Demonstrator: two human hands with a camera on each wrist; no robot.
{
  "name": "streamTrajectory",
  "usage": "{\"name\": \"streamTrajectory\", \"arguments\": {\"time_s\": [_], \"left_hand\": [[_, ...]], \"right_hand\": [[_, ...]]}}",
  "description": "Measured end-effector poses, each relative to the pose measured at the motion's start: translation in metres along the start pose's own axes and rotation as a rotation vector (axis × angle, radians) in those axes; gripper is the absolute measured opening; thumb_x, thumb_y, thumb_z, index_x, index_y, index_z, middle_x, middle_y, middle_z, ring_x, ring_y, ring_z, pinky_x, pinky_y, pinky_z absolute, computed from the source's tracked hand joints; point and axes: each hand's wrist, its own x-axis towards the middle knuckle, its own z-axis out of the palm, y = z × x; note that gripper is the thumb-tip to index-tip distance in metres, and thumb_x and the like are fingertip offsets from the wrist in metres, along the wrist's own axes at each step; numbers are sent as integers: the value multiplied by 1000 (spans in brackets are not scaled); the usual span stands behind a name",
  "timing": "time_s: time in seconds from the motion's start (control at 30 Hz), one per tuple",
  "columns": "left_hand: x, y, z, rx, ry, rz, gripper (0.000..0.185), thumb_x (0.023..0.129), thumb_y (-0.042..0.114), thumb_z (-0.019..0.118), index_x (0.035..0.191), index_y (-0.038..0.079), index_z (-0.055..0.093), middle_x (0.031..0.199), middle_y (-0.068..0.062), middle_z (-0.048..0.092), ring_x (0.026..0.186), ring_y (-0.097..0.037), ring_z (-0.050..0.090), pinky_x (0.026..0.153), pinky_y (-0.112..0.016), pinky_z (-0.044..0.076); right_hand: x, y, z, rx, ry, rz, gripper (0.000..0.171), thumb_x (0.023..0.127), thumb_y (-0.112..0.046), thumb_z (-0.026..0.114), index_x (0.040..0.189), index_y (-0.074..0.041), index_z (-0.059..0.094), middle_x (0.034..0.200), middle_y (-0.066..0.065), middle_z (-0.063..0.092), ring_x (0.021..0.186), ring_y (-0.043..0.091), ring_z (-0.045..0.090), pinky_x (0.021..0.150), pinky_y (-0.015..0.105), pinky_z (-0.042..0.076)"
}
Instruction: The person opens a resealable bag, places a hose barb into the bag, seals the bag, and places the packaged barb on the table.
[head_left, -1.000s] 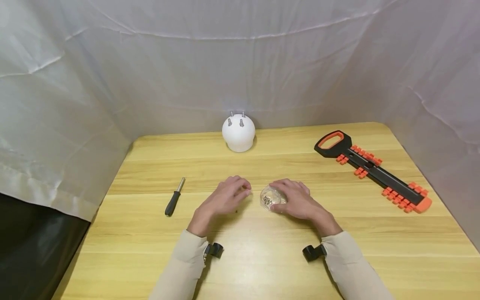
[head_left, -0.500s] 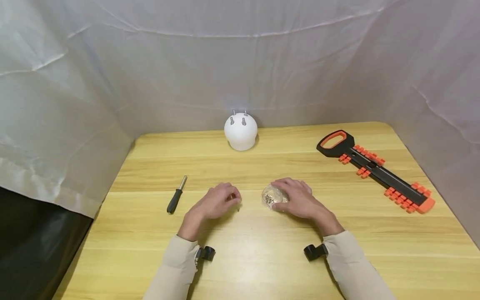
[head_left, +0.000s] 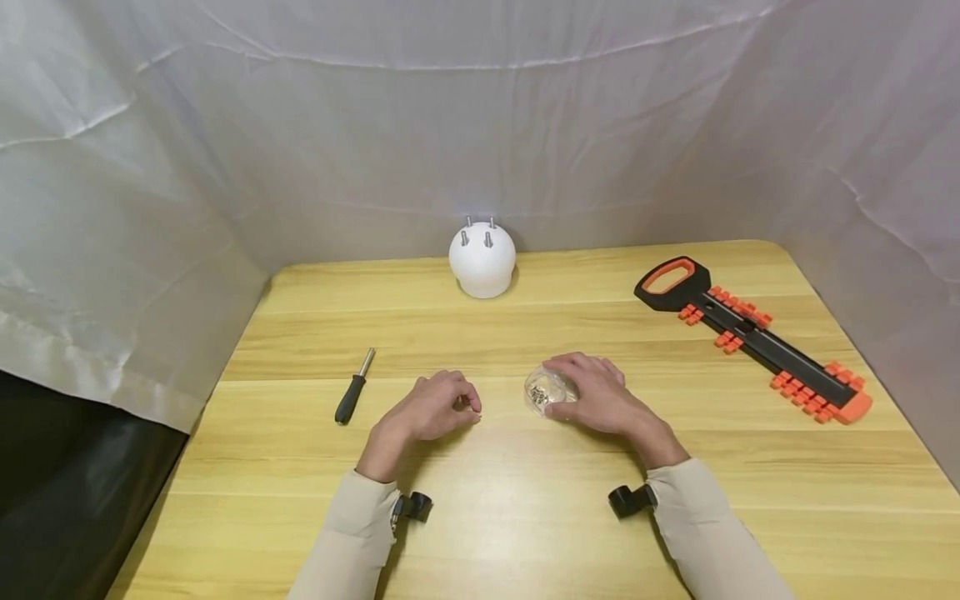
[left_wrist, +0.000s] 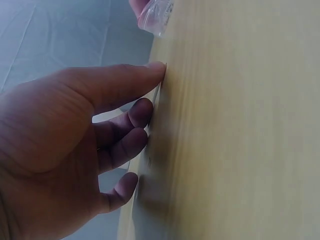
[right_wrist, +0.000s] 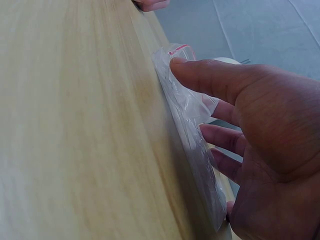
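A small clear plastic bag (head_left: 542, 392) of metal screws lies in the middle of the wooden table (head_left: 525, 517). My right hand (head_left: 592, 396) holds it, with the thumb on its near side and the fingers over the far side. In the right wrist view the thumb (right_wrist: 200, 75) presses on the bag (right_wrist: 192, 130). My left hand (head_left: 438, 408) rests a little to the left of the bag, apart from it. Its fingers are curled and the thumb tip (left_wrist: 155, 70) touches the table. I see nothing between its fingers.
A black-handled screwdriver (head_left: 352, 392) lies left of my left hand. A white dome (head_left: 482, 260) with short metal studs on top stands at the back. A long black and orange tool (head_left: 753, 337) lies at the right. White sheeting encloses the table.
My left hand has drawn back from beside the bag, to the left and toward me, curling its fingers more. My right hand has stayed on the bag.
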Motion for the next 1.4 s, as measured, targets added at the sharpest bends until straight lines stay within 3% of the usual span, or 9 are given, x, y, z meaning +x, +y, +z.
{"name": "streamTrajectory", "arguments": {"time_s": [0.4,0.77,1.1,1.4], "left_hand": [[-1,3,2,20,0,14,5,88,31,69,88,26,68,90,11,55,86,-9,47,87,-43,36],[1,5,5,6,7,22,15,100,26,52,98,18,64,110,2,47,93,-11,48,92,-42,40],[17,14,5,-84,47,79,20,104,27,44,103,13,58,119,-2,46,95,-11,53,87,-28,49],[32,26,10,-110,84,130,18,103,23,45,104,10,57,119,-5,50,97,-14,53,88,-30,50]], "right_hand": [[0,-1,-1,4,-2,-1,69,79,-41,76,141,-22,49,145,6,46,134,37,38,113,63,8],[0,1,1,2,1,-1,69,79,-41,76,141,-23,49,146,5,46,134,37,38,113,63,8],[0,1,1,11,5,1,69,79,-42,76,140,-24,49,145,5,47,133,36,39,113,64,7],[-1,1,1,4,13,-6,69,79,-41,75,140,-23,50,145,5,47,133,36,40,112,64,9]]}}
